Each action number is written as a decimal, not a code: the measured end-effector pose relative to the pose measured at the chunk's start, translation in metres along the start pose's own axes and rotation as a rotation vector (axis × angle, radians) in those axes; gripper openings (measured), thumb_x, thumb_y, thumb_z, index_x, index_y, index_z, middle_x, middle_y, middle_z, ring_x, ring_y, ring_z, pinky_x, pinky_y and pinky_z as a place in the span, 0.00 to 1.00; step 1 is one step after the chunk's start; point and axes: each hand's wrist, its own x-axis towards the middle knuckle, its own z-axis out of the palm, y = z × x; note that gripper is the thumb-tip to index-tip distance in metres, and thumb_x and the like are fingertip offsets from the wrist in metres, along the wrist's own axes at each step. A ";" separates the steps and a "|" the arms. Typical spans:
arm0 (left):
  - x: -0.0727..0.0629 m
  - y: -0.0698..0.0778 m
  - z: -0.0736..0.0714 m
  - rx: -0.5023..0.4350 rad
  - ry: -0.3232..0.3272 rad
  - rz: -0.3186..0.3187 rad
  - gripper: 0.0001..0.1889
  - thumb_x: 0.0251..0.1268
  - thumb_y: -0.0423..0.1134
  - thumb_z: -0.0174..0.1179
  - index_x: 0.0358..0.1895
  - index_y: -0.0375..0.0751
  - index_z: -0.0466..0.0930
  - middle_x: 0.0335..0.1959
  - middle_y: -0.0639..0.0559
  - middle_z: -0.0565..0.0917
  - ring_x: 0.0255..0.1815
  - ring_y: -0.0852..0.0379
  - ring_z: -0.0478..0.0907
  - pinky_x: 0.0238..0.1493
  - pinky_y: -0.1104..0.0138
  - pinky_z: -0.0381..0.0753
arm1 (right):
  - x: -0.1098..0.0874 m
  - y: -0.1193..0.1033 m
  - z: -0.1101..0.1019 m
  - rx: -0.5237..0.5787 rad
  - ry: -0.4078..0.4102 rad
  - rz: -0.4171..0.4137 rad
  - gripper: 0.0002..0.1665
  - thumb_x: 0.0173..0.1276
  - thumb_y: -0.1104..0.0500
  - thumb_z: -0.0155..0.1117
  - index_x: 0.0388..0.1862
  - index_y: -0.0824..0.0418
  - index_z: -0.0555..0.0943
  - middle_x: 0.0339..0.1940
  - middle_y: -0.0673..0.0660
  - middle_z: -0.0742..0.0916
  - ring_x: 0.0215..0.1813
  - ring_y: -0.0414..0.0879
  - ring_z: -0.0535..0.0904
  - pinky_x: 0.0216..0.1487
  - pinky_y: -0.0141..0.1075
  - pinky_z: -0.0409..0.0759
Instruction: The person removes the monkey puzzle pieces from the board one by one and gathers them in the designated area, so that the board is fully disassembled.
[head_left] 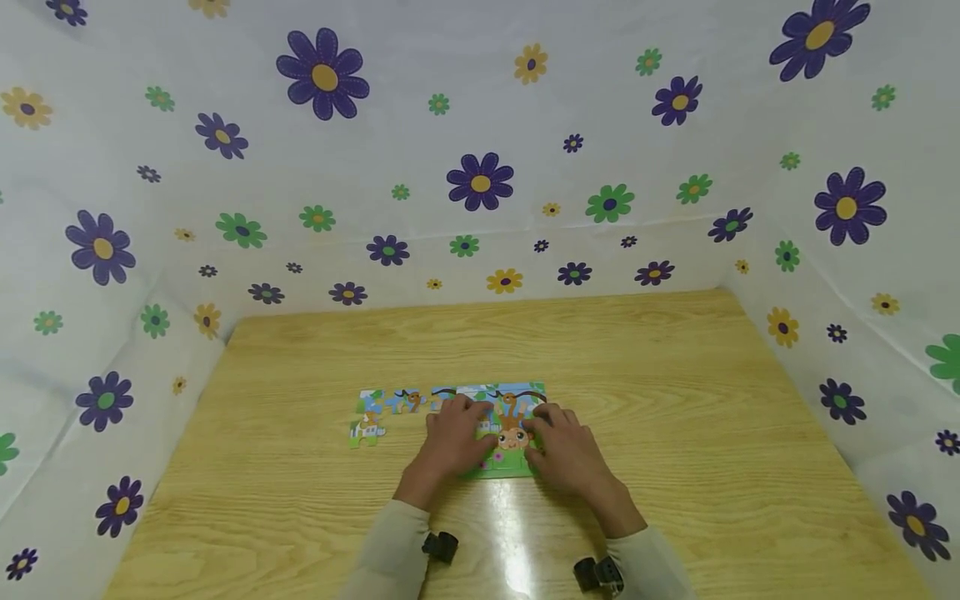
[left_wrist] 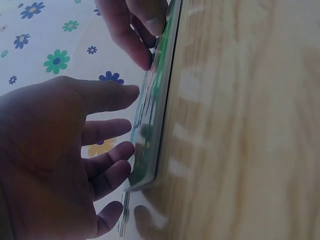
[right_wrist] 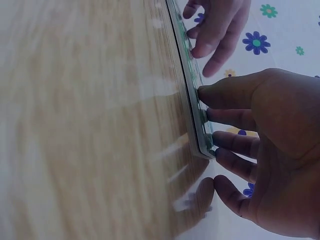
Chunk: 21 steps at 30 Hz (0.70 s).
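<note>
Between the hands lies a jigsaw puzzle board [head_left: 513, 463], showing a cartoon monkey hanging from a branch over green grass. My left hand [head_left: 454, 437] is over the board's left part, its fingers fairly straight and spread in the left wrist view, fingertips at the pieces. At the right edge, my right hand [head_left: 567, 446] rests its fingertips on the board; the right wrist view shows the thumb [right_wrist: 227, 92] and fingers touching its surface. Neither hand grips a piece that I can see. The left hand hides part of the picture.
Left of the board lie several loose puzzle pieces, among them a corner-like piece [head_left: 365, 432] and a piece with a brown figure [head_left: 408, 401]. The wooden table [head_left: 300, 500] is bordered by a white flowered cloth [head_left: 420, 125] at the back and sides.
</note>
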 end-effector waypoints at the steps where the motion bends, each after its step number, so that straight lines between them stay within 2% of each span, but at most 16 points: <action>1: 0.001 0.002 0.000 0.001 -0.008 -0.004 0.25 0.63 0.52 0.61 0.63 0.52 0.74 0.51 0.50 0.74 0.52 0.49 0.68 0.50 0.47 0.61 | 0.000 0.000 0.000 -0.002 -0.002 0.001 0.21 0.67 0.52 0.62 0.58 0.55 0.80 0.62 0.57 0.76 0.62 0.59 0.71 0.48 0.55 0.74; 5: 0.003 0.007 0.003 0.023 -0.020 -0.028 0.24 0.62 0.54 0.62 0.60 0.52 0.76 0.51 0.49 0.73 0.51 0.48 0.68 0.48 0.47 0.60 | 0.000 -0.001 -0.001 -0.004 -0.014 0.008 0.21 0.68 0.52 0.61 0.59 0.55 0.79 0.63 0.57 0.75 0.63 0.59 0.71 0.49 0.55 0.74; 11: 0.006 0.013 0.005 0.073 0.008 -0.083 0.22 0.59 0.55 0.65 0.54 0.53 0.78 0.50 0.48 0.76 0.54 0.46 0.72 0.51 0.45 0.64 | 0.001 0.000 0.001 -0.001 -0.011 0.017 0.22 0.67 0.52 0.62 0.59 0.54 0.80 0.63 0.57 0.75 0.63 0.59 0.71 0.50 0.54 0.74; 15: 0.006 0.016 0.005 0.058 0.009 -0.116 0.21 0.57 0.53 0.67 0.52 0.52 0.79 0.52 0.47 0.77 0.56 0.44 0.72 0.52 0.44 0.64 | 0.001 -0.001 0.002 0.006 -0.012 0.019 0.22 0.66 0.52 0.62 0.58 0.54 0.80 0.63 0.57 0.76 0.63 0.58 0.71 0.50 0.54 0.73; 21: 0.006 0.017 0.008 0.041 0.028 -0.127 0.21 0.56 0.52 0.68 0.51 0.53 0.78 0.49 0.49 0.78 0.55 0.46 0.74 0.50 0.45 0.64 | 0.000 0.001 0.003 0.013 -0.007 0.030 0.22 0.66 0.51 0.62 0.59 0.54 0.80 0.63 0.57 0.76 0.63 0.58 0.71 0.51 0.54 0.73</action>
